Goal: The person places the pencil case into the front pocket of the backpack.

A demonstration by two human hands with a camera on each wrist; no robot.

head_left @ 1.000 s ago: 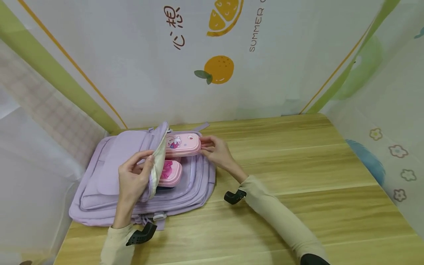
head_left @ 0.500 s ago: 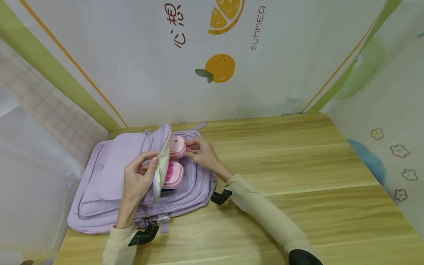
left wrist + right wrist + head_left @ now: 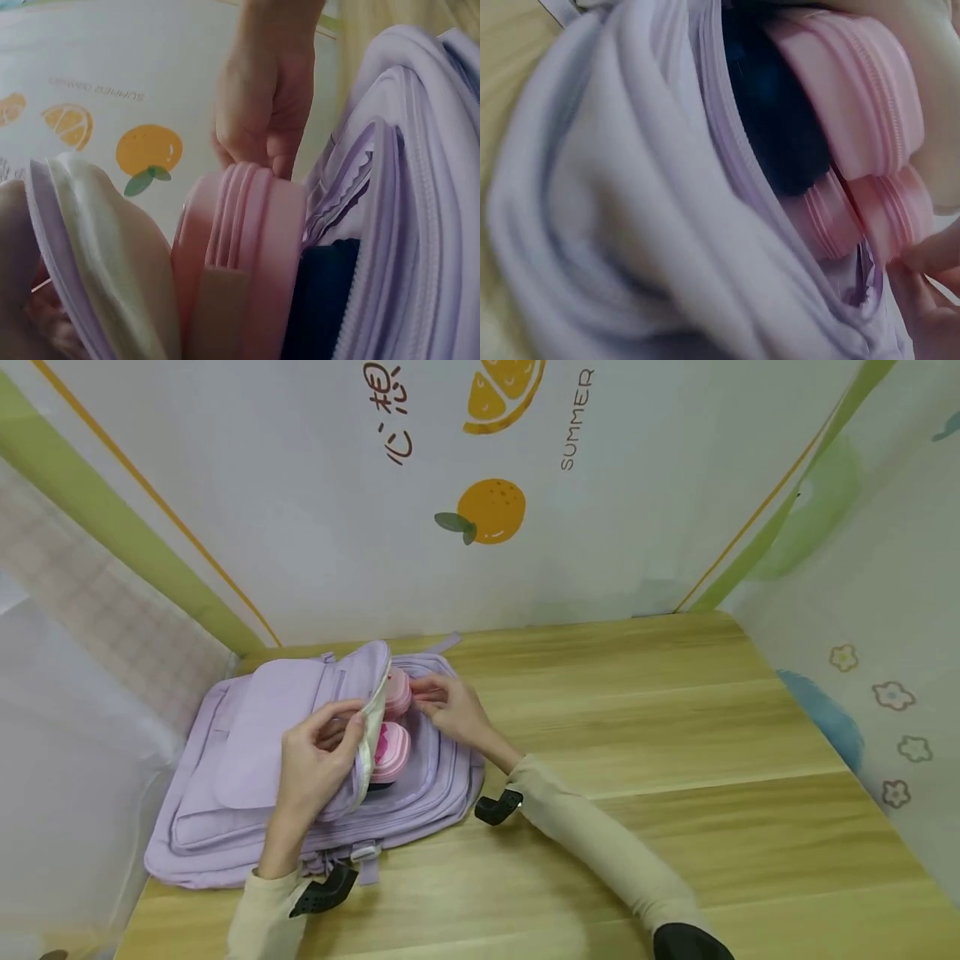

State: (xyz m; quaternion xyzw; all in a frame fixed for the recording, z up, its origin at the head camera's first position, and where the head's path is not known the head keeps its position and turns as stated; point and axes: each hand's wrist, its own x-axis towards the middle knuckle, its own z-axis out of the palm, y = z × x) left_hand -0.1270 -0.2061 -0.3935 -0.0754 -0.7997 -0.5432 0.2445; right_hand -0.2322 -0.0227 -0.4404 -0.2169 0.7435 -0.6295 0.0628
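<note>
A lavender backpack point(image 3: 255, 743) lies on the table, its front pocket unzipped. My left hand point(image 3: 318, 756) pinches the edge of the pocket flap point(image 3: 367, 727), whose cream lining shows, and holds it lifted. My right hand point(image 3: 456, 710) pinches the outer end of the far pink pencil case point(image 3: 397, 692), most of which is inside the pocket. A second pink pencil case point(image 3: 392, 752), with a magenta design, pokes out nearer to me. In the right wrist view another pink case point(image 3: 825, 214) sits deeper, beside something dark blue point(image 3: 772, 112).
The wood-grain table point(image 3: 637, 735) stretches to the right of the backpack. A white curtain point(image 3: 322, 527) with orange prints hangs behind its far edge. A strap buckle point(image 3: 366, 852) lies at the backpack's near side.
My right hand has moved left, sliding the far pencil case deeper into the pocket, so less of it shows. My left hand keeps the flap lifted and has shifted slightly right.
</note>
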